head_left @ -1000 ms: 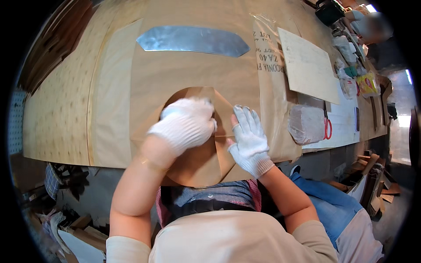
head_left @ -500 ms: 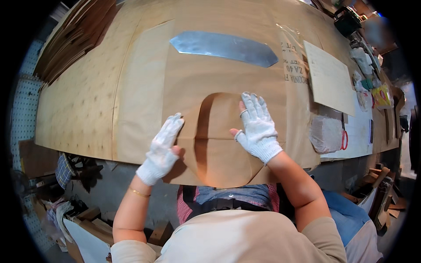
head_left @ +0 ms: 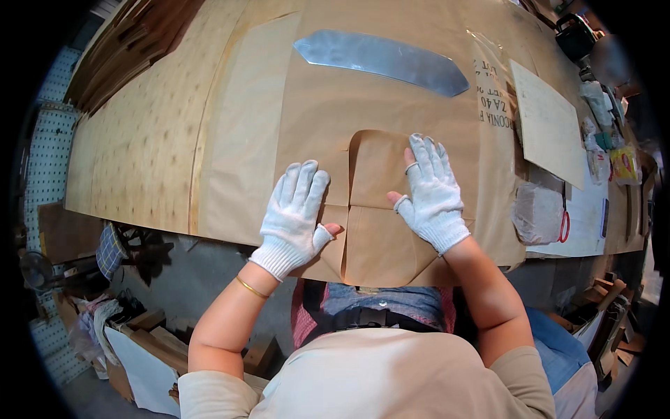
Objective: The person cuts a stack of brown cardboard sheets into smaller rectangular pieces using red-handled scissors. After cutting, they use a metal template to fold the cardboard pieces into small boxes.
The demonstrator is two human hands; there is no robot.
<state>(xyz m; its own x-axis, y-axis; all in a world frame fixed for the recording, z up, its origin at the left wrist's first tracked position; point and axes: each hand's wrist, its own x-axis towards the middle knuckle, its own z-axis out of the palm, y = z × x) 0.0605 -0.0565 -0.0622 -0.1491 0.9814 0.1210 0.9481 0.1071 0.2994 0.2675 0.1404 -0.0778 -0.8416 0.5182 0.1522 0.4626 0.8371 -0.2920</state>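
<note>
A folded piece of brown kraft paper lies at the near edge of the workbench, on top of a larger brown sheet. My left hand, in a white fingerless glove, lies flat with fingers spread just left of the folded piece, its thumb touching the fold's edge. My right hand, gloved the same way, presses flat on the right side of the folded piece. Neither hand grips anything.
A long curved metal template lies further back on the paper. A beige card, a clear plastic bag, red-handled scissors and small clutter sit at the right. Wooden strips are stacked far left. Boxes stand on the floor below.
My left hand has moved off the folded piece to lie flat beside it on the left. My right hand has slid to the right part of the fold, which now lies flatter.
</note>
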